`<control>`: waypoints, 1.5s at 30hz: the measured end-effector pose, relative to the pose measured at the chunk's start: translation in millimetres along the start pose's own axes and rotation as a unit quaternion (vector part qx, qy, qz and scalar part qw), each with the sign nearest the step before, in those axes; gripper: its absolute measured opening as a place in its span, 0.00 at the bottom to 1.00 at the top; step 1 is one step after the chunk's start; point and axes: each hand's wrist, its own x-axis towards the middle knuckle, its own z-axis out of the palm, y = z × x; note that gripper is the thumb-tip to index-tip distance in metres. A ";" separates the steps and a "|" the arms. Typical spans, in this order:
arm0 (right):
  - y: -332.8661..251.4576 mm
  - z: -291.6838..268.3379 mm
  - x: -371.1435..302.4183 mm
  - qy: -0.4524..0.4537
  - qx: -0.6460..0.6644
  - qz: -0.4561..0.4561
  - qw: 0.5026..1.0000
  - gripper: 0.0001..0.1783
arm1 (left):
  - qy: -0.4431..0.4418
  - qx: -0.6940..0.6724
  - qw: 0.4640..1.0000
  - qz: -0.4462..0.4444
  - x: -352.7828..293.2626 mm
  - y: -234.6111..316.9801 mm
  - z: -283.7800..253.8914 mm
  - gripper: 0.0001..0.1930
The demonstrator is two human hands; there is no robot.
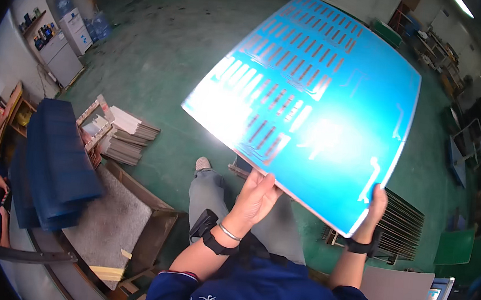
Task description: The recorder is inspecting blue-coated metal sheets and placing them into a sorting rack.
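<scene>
A large, flat blue sheet panel [365,116] with rows of narrow slots on its left part is held up in front of me, tilted, with bright glare on its surface. My left hand [257,198] grips its near edge, the thumb on top and the other fingers mostly hidden beneath. At the near right corner, my right hand [374,212] is closed around the side edge. Both wrists wear black bands, and a metal bangle circles the left one.
Left of me, a stack of dark blue panels [57,161] is beside a grey-topped table [112,218]; a co-worker's hands [2,191] show further left. Thin strips [128,145] lie beyond. A slatted rack [401,223] and a grey board [394,298] stand at right.
</scene>
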 end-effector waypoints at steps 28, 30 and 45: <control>-20.0 -16.2 39.5 0.007 0.204 0.043 0.978 0.26 | 0.246 0.151 0.946 0.148 -94.5 117.4 -73.9 0.24; -18.1 -23.4 41.8 0.000 0.205 0.036 0.978 0.26 | 0.262 0.137 0.944 0.146 -94.1 116.9 -81.7 0.24; -2.7 -49.9 85.3 -0.259 -0.061 0.207 0.941 0.14 | 0.220 0.249 0.932 0.147 -113.6 133.9 -66.3 0.24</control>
